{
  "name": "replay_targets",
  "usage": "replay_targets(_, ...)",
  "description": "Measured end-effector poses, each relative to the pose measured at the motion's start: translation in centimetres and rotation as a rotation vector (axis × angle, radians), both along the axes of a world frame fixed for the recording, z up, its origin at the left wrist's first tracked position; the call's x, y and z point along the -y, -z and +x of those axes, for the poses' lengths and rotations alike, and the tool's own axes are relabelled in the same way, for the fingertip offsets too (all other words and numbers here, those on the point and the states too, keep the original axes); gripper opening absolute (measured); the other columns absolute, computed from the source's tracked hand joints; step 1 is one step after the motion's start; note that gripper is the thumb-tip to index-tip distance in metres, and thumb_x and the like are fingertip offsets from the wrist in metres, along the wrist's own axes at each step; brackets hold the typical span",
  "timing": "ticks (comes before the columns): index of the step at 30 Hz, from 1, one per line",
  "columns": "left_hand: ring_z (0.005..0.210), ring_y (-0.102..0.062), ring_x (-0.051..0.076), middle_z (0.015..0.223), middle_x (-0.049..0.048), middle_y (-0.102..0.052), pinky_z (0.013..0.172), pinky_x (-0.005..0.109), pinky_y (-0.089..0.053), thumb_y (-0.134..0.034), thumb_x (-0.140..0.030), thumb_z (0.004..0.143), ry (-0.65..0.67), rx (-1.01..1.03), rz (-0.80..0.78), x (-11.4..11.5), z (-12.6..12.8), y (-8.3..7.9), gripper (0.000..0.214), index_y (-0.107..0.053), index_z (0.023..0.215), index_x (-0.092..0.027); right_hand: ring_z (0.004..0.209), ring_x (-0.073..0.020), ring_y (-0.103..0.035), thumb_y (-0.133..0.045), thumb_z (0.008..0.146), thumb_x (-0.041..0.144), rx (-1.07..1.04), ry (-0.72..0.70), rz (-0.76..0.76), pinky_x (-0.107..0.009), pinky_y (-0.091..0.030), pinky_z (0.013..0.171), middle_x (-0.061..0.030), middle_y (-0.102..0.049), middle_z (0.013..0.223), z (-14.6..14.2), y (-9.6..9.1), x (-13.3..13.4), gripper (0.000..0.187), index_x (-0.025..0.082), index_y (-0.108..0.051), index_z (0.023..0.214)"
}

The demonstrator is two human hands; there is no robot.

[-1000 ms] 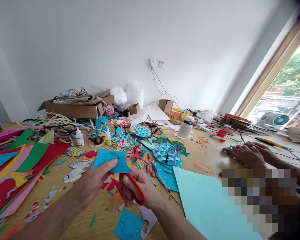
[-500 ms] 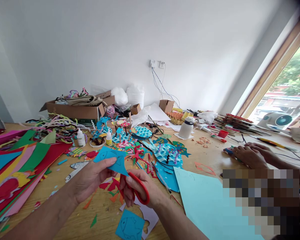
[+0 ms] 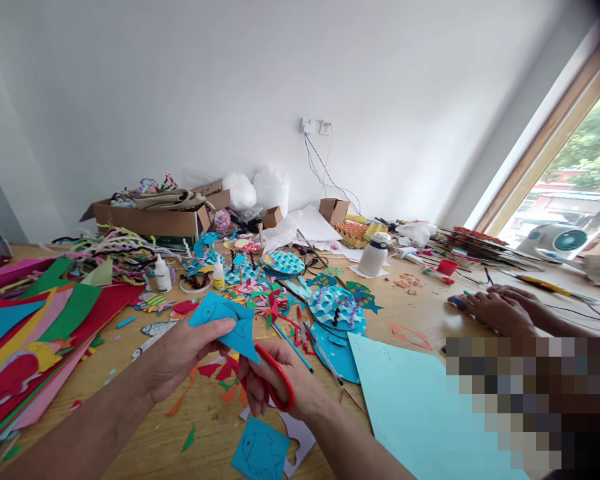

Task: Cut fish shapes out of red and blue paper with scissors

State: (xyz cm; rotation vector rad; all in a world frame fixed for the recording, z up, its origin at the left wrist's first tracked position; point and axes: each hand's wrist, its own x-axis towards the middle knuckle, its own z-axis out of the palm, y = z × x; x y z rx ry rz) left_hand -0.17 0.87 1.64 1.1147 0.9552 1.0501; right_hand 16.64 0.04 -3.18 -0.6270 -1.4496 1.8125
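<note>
Left hand [image 3: 187, 353] pinches blue fish paper [image 3: 223, 320] above the table [image 3: 423, 308], right hand [image 3: 285, 390] grips red scissors [image 3: 268, 357] at its lower edge; we judge close fingers risk a nick, or a stray cut.

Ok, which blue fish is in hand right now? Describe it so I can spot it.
At the near middle of the table, the left hand and right hand meet. The left fingers pinch a blue fish, its lower corner at the red scissors. Unlike the second blue fish lying flat nearer the edge, this one is held up in the air.
</note>
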Motion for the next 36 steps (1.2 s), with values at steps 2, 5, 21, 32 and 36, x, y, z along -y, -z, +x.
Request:
replay_targets(2,0.065,-0.058,0.017,0.064,0.0005,-0.065,0.067,0.03,-0.048,-0.071,-0.034,0.064,0.009,-0.006,-0.007,0.0,-0.1,0.0,0.015,-0.067,0.06,-0.021,0.036,-0.0065,-0.05,-0.057,0.074,0.059,-0.032,-0.008,-0.007,-0.014,-0.032,0.034,0.0055,-0.048,0.042,0.0,0.1,0.0,0.049,0.011,-0.059,0.073)
replay_targets(5,0.066,-0.058,0.018,0.063,0.0006,-0.066,0.069,0.03,-0.048,-0.069,-0.036,0.065,0.043,-0.007,-0.001,0.0,-0.2,-0.1,0.016,-0.066,0.06,-0.021,0.035,-0.0066,-0.05,-0.058,0.073,0.06,-0.058,-0.017,-0.021,-0.014,-0.032,0.034,0.0055,-0.048,0.041,-0.1,0.2,-0.1,0.049,0.011,-0.057,0.07)
replay_targets(21,0.057,-0.051,0.013,0.056,-0.0027,-0.059,0.056,0.024,-0.044,-0.071,-0.032,0.061,0.026,-0.082,-0.019,-0.1,-0.8,-0.8,0.016,-0.062,0.054,-0.02,0.032,-0.0049,-0.047,-0.058,0.072,0.062,-0.015,-0.002,0.003,-0.013,-0.036,0.033,0.0063,-0.047,0.041,-0.1,0.2,0.0,0.049,0.014,-0.049,0.065)
replay_targets(32,0.055,-0.053,0.013,0.055,-0.0009,-0.061,0.052,0.023,-0.045,-0.069,-0.026,0.061,0.023,-0.117,0.02,0.1,-1.0,-1.3,0.012,-0.065,0.054,-0.017,0.032,-0.0038,-0.047,-0.057,0.071,0.062,0.026,0.016,0.012,-0.013,-0.036,0.033,0.0063,-0.046,0.039,-0.4,-0.1,0.3,0.052,0.015,-0.043,0.055)
replay_targets(36,0.053,-0.051,0.012,0.053,-0.0016,-0.06,0.051,0.022,-0.044,-0.069,-0.027,0.062,0.015,-0.115,0.026,-0.1,-0.9,-1.4,0.015,-0.063,0.051,-0.018,0.03,-0.0032,-0.045,-0.055,0.073,0.063,0.038,0.02,0.026,-0.013,-0.035,0.033,0.0058,-0.047,0.039,-0.4,-0.1,0.4,0.053,0.015,-0.044,0.055)
